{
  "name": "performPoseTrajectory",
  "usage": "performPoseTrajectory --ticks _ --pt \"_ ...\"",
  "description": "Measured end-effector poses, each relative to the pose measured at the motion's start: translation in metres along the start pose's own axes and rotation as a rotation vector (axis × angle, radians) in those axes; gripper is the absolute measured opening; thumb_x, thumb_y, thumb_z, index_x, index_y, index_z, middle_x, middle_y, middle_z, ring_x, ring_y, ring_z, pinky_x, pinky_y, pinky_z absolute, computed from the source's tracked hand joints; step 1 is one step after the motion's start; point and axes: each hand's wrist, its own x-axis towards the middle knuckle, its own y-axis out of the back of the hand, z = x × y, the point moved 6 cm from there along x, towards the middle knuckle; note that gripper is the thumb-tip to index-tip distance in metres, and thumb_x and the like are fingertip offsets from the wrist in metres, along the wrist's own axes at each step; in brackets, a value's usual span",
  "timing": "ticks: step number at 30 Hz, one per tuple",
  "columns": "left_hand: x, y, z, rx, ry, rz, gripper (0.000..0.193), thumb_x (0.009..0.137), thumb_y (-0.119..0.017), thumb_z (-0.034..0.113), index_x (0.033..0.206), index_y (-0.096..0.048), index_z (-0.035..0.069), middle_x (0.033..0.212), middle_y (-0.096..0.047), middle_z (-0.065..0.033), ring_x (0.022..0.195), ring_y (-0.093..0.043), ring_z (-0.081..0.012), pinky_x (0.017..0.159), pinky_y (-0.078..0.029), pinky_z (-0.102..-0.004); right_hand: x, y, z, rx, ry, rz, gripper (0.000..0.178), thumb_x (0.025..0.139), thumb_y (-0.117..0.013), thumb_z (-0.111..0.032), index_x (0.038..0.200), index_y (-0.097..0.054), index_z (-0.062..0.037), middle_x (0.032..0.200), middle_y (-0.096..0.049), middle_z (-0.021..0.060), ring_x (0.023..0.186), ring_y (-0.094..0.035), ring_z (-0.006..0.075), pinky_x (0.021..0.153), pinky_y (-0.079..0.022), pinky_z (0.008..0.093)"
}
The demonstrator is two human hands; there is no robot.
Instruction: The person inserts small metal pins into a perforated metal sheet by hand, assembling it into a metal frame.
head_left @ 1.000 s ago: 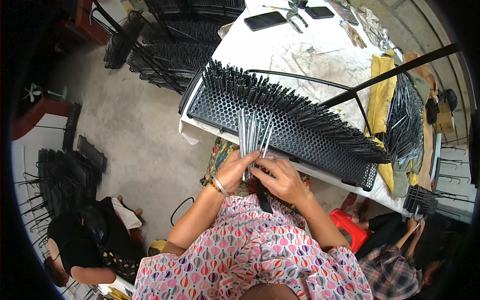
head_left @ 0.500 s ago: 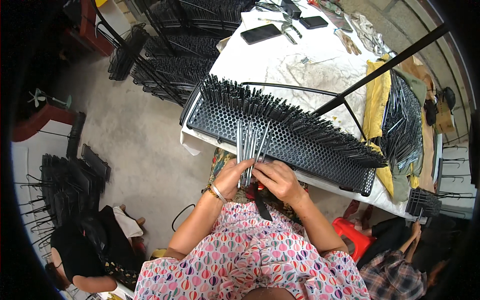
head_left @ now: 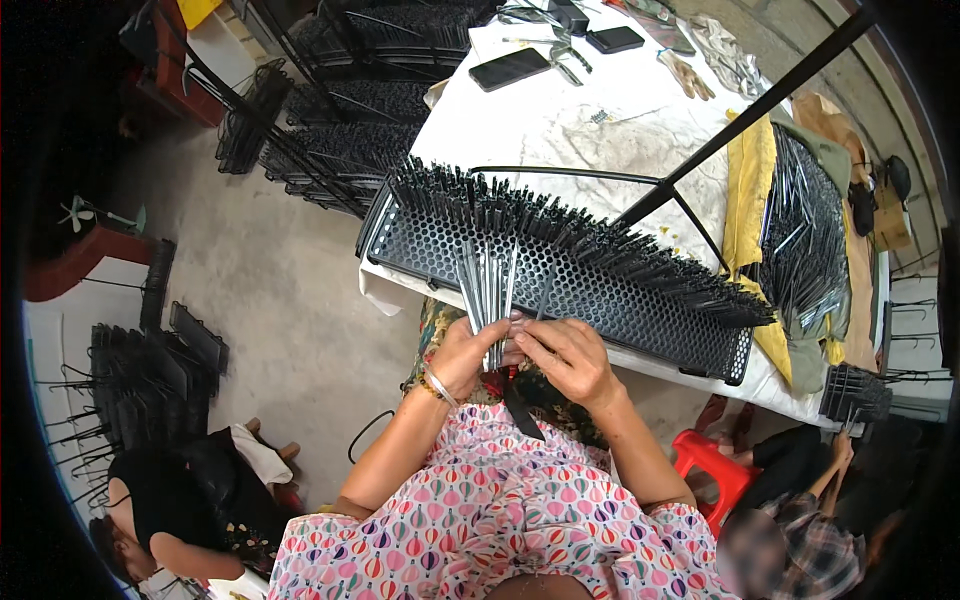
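1. While the left hand (head_left: 468, 352) pinches its lower part between thumb and fingers, a fanned bundle of thin metal rods (head_left: 488, 285) stands at the centre of the frame.
2. Just right of it, the right hand (head_left: 568, 362) has its fingertips drawn together, pinching a single rod (head_left: 547, 290); its lower end is hidden, so the exact grip is hard to judge.
3. Beyond both hands, a black perforated tray (head_left: 625, 325) slants from centre to right, dark rods (head_left: 590, 232) lining its far side.
4. Under the tray spreads a white-covered tabletop (head_left: 620, 150), with a phone (head_left: 510, 69) at upper centre and a glove (head_left: 686, 77) at upper right.
5. At lower right is a red stool (head_left: 712, 472).
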Motion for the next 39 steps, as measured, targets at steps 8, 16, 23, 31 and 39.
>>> performPoseTrajectory --ticks 8,16,23,31,39 --pt "-0.003 -0.002 0.009 0.075 -0.02 0.018 0.022 0.086 -0.055 0.009 0.103 -0.061 -0.004 0.092 -0.063 -0.008 0.078 -0.061 -0.013 0.068 -0.05 -0.0257 -0.004 -0.007 -0.005 0.041 -0.004 -0.058 0.03 0.069 -0.06 -0.004 0.098 -0.064 0.0018 0.1 -0.061 0.0127 0.083 -0.061 0.0227 0.07 -0.048 0.0329" --pt "0.005 0.001 0.003 0.097 -0.007 -0.009 0.022 0.086 -0.056 0.009 0.103 -0.061 -0.004 0.094 -0.064 -0.0078 0.08 -0.061 -0.0123 0.071 -0.05 -0.0252 -0.004 -0.004 -0.005 0.028 -0.047 -0.04 0.029 0.069 -0.059 -0.004 0.097 -0.063 0.0022 0.1 -0.061 0.0127 0.084 -0.062 0.0231 0.069 -0.048 0.0333" --pt "0.004 0.005 0.0 0.094 0.021 0.008 0.02 0.085 -0.058 0.008 0.101 -0.061 -0.003 0.093 -0.064 -0.0079 0.08 -0.061 -0.0126 0.071 -0.05 -0.025 -0.007 -0.008 -0.004 0.039 -0.003 -0.142 0.033 0.069 -0.059 -0.006 0.102 -0.061 0.0021 0.104 -0.059 0.0132 0.084 -0.061 0.0233 0.071 -0.048 0.0339" --pt "0.005 0.004 0.0 0.102 0.006 -0.016 0.018 0.086 -0.059 0.01 0.1 -0.062 -0.002 0.094 -0.064 -0.007 0.081 -0.06 -0.0121 0.071 -0.049 -0.0241 -0.006 -0.015 -0.004 0.05 -0.007 -0.226 0.034 0.07 -0.058 -0.006 0.102 -0.06 0.0031 0.104 -0.058 0.0142 0.085 -0.06 0.0247 0.074 -0.048 0.0346" --pt "0.003 -0.003 0.001 0.047 -0.012 -0.064 0.015 0.085 -0.061 0.008 0.097 -0.061 0.0 0.09 -0.063 -0.0046 0.078 -0.058 -0.0103 0.068 -0.048 -0.0237 0.001 -0.004 -0.017 0.053 0.034 -0.208 0.033 0.07 -0.057 -0.007 0.102 -0.06 0.0035 0.101 -0.059 0.0134 0.083 -0.059 0.0234 0.076 -0.048 0.0339"
